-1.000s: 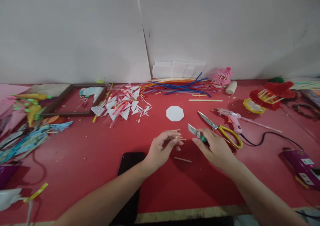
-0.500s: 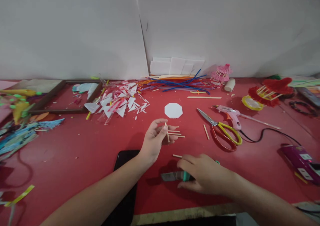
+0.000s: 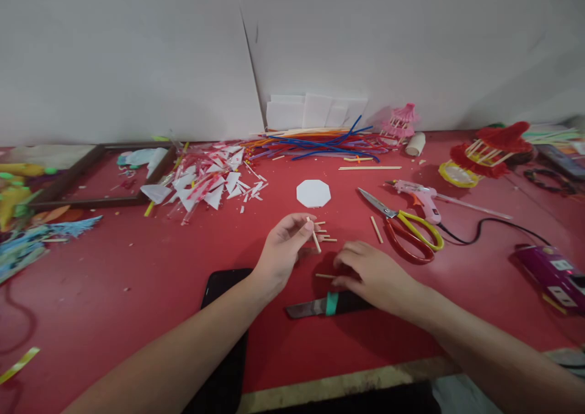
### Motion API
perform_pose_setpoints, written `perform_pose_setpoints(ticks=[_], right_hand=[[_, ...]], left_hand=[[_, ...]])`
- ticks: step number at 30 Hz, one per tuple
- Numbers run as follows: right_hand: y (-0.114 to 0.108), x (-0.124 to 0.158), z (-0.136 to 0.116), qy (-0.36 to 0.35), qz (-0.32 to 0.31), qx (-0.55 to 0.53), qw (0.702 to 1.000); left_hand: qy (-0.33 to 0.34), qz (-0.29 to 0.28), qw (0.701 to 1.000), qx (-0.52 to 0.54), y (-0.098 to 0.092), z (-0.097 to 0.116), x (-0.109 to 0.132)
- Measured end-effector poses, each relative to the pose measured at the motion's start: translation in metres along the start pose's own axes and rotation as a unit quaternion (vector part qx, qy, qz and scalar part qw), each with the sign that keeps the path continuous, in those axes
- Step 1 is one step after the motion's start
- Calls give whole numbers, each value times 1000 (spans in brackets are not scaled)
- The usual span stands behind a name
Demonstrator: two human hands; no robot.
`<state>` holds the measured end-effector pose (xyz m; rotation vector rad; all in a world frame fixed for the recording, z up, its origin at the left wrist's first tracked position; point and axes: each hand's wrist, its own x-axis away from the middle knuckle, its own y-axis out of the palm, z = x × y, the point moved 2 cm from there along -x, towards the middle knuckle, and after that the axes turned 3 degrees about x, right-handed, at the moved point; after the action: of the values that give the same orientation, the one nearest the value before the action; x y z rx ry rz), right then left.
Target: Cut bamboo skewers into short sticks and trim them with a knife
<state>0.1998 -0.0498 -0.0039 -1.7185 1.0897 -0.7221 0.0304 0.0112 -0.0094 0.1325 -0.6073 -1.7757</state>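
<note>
My left hand pinches a short wooden stick between thumb and forefinger. Several more short sticks poke out past its curled fingers. To the right, my right hand hovers with thumb and fingers apart, nothing visible between them. Just below it a knife with a dark handle and a green band lies on the red table, its handle end partly covered by that hand. One loose stick rests by the right thumb. Beyond the hands lies a white octagonal piece.
On the right are scissors, a pink glue gun, a purple power strip and a red pagoda-like model. White scraps and coloured strips lie at the back. A black phone-like slab is under my left forearm.
My right hand has let go of the knife and moved up off it, leaving it on the table. My left hand has turned the pinched stick slightly.
</note>
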Motion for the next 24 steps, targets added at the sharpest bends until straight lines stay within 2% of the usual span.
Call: perform_pose_setpoints(ticks=[2, 4, 9, 11, 13, 16, 19, 24], right_hand=[[2, -1, -1, 0, -13, 29, 999], [2, -2, -3, 14, 4, 34, 999], [-5, -4, 3, 90, 106, -61, 988], [-9, -5, 5, 94, 163, -175, 966], [-11, -4, 6, 80, 193, -318, 925], [-10, -3, 2, 42, 160, -442, 882], [-11, -1, -2, -18, 139, -433, 890], [-14, 3, -2, -62, 177, -255, 949]], left_hand=[[-15, -8, 1000, -8, 1, -1, 0], [-22, -14, 1000, -15, 2, -2, 1], [-55, -25, 998, 18, 2, -3, 2], [-73, -38, 996, 33, 3, -4, 3], [-93, -52, 993, 41, 4, -5, 3], [-113, -68, 991, 32, 6, -5, 5], [-109, -67, 992, 8, 7, -4, 7], [-109, -86, 990, -14, 8, -3, 10]])
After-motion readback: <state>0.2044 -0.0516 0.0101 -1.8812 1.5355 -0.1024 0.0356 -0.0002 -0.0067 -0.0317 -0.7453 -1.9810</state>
